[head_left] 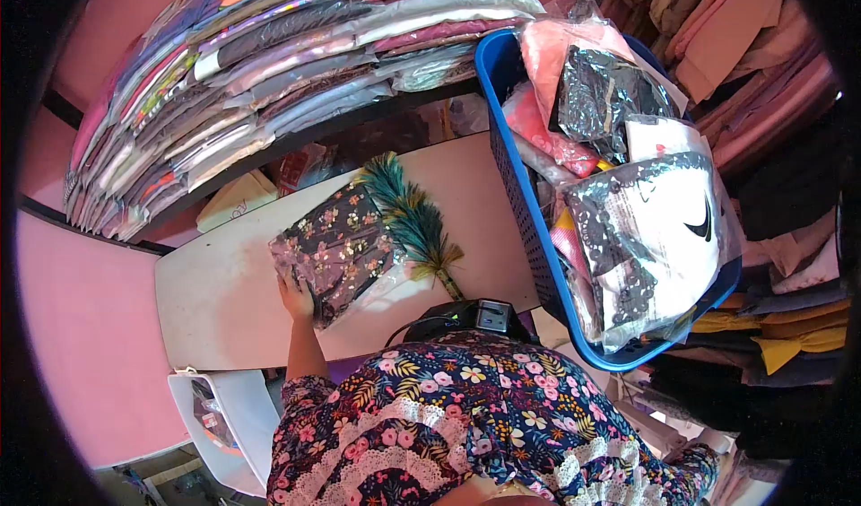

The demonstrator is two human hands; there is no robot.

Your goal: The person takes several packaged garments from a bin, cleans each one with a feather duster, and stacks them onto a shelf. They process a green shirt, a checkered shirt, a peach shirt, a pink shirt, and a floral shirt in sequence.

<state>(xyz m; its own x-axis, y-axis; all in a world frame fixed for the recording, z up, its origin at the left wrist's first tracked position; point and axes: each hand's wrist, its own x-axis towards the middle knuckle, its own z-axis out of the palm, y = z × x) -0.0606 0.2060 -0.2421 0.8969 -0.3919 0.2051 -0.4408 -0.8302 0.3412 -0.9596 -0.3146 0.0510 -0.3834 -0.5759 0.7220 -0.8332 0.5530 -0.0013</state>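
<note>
A dark floral garment in a clear plastic bag (341,250) lies flat on the white table. At the bag's lower left edge is my left hand (297,297), its fingers stretched out and resting on the plastic. Just right of the bag, touching or nearly touching it, lies a green and yellow feather duster (408,214), its handle pointing toward my body. My right arm, in a floral sleeve (691,472), reaches out to the lower right. The right hand itself cannot be made out there.
A blue plastic basket (531,210) heaped with bagged clothes stands on the right. Stacked bagged garments (296,66) fill a shelf behind the white table (224,313). Hanging clothes (717,21) line the right side. A white bin (256,416) stands at lower left.
</note>
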